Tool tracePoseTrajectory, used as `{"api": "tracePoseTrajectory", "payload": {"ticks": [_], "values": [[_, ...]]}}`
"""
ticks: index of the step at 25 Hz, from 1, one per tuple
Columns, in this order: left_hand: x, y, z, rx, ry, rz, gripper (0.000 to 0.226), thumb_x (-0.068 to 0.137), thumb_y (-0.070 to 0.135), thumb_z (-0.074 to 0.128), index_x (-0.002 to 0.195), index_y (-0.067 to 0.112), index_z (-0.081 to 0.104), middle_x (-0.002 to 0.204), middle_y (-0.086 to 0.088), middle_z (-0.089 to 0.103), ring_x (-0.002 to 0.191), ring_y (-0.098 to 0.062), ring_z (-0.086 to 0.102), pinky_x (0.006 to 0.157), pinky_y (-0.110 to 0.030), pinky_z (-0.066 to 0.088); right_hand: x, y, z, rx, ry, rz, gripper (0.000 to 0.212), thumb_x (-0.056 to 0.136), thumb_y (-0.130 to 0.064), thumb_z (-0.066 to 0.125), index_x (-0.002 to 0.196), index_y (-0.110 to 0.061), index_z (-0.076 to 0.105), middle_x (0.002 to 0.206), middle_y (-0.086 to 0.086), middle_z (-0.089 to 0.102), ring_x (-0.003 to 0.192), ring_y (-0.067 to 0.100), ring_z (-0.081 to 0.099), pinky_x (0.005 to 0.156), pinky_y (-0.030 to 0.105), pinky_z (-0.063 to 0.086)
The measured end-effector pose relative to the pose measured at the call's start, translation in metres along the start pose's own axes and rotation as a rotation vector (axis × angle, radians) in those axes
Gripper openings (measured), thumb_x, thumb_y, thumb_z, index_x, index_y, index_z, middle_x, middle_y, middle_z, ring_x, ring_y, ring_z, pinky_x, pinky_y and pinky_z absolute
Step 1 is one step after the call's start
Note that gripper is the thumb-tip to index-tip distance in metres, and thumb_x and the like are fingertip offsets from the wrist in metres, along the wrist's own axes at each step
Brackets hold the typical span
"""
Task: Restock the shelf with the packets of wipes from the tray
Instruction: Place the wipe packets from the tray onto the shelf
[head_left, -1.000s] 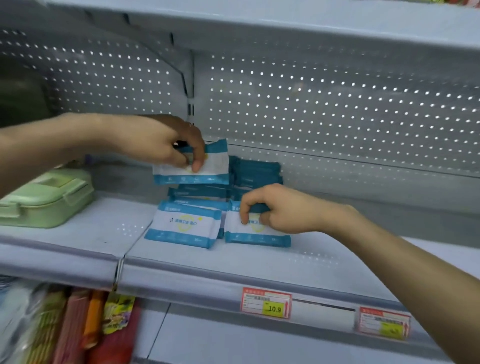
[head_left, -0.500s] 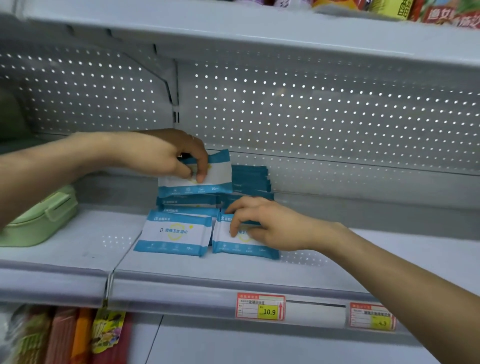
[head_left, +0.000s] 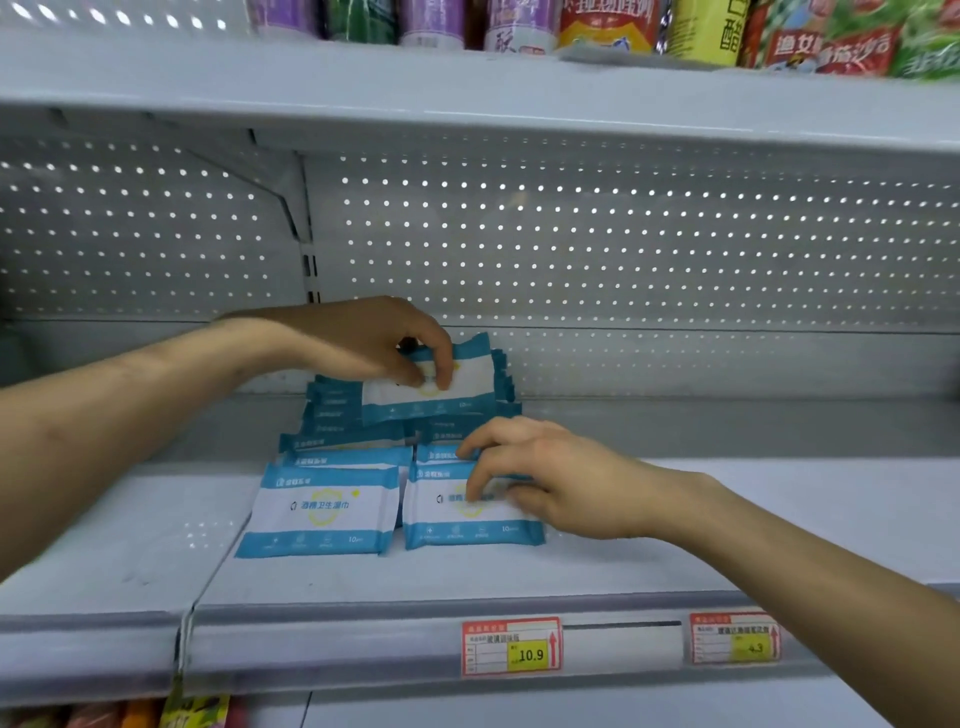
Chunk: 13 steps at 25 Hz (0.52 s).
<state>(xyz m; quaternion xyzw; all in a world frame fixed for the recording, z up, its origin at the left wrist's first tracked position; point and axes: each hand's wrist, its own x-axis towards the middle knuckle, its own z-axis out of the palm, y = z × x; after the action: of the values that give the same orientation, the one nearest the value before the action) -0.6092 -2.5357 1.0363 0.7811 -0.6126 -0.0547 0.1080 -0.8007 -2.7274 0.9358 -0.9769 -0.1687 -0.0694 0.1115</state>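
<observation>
Price tag marked 10.9 (head_left: 511, 647); colourful packages (head_left: 779, 39) high up; perforated back panel (head_left: 649, 234).

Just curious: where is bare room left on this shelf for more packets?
Bare grey metal shelf right of the right hand, and left of the front-left blue-and-white wipes packet. Crowded: the middle stack under the left hand.

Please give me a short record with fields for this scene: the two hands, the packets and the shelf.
Left hand: pinches one blue-and-white plastic packet of wipes, tilted, at the rear stack of packets.
Right hand: fingertips on the front right flat packet; a pinch cannot be confirmed.
Front left flat packet: lies untouched beside it.
Shelf: grey metal shelf, yellow-and-red price tag reading 10.9 on its front edge.
</observation>
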Motion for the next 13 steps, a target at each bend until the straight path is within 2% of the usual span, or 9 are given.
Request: {"api": "tracePoseTrajectory", "payload": {"ticks": [3, 6, 8, 10, 13], "values": [[0.04, -0.003, 0.002, -0.005, -0.022, 0.046, 0.023, 0.092, 0.02, 0.07, 0.097, 0.042, 0.074, 0.107, 0.006, 0.073, 0.097, -0.02, 0.067, 0.093, -0.052, 0.052, -0.021, 0.001, -0.007, -0.023, 0.046, 0.034, 0.04, 0.096, -0.002, 0.054, 0.118, -0.032, 0.067, 0.145, -0.015, 0.046, 0.134, 0.008, 0.04, 0.112, 0.036, 0.034], [0.085, 0.0, 0.003, -0.022, -0.038, 0.095, 0.025, 0.093, 0.012, 0.069, 0.096, 0.036, 0.076, 0.095, 0.008, 0.073, 0.08, -0.019, 0.065, 0.084, -0.047, 0.055, -0.051, 0.003, -0.011, -0.05, 0.092, 0.08, 0.043, 0.096, -0.002, 0.052, 0.119, -0.036, 0.064, 0.145, -0.019, 0.045, 0.132, 0.006, 0.04, 0.109, 0.031, 0.034], [0.116, 0.001, 0.005, -0.015, -0.048, 0.12, 0.025, 0.091, 0.011, 0.07, 0.096, 0.035, 0.076, 0.089, 0.011, 0.072, 0.078, -0.02, 0.063, 0.081, -0.041, 0.054, -0.075, 0.004, -0.013, -0.059, 0.121, 0.125, 0.044, 0.097, -0.003, 0.05, 0.118, -0.04, 0.062, 0.143, -0.023, 0.043, 0.129, 0.003, 0.041, 0.106, 0.029, 0.036], [0.148, -0.001, 0.008, -0.006, -0.059, 0.161, 0.026, 0.089, 0.012, 0.073, 0.096, 0.037, 0.076, 0.089, 0.0, 0.07, 0.078, -0.025, 0.061, 0.078, -0.043, 0.053, -0.099, 0.002, -0.015, -0.05, 0.155, 0.174, 0.043, 0.098, -0.005, 0.049, 0.118, -0.041, 0.061, 0.143, -0.027, 0.042, 0.128, 0.0, 0.041, 0.104, 0.025, 0.036], [0.193, -0.004, 0.014, -0.003, -0.073, 0.191, 0.026, 0.086, 0.01, 0.076, 0.093, 0.035, 0.077, 0.075, 0.001, 0.058, 0.065, -0.011, 0.049, 0.066, -0.033, 0.044, -0.124, -0.007, -0.015, -0.044, 0.211, 0.202, 0.045, 0.098, -0.004, 0.05, 0.119, -0.042, 0.06, 0.143, -0.027, 0.042, 0.128, 0.003, 0.045, 0.101, 0.025, 0.039]]}}
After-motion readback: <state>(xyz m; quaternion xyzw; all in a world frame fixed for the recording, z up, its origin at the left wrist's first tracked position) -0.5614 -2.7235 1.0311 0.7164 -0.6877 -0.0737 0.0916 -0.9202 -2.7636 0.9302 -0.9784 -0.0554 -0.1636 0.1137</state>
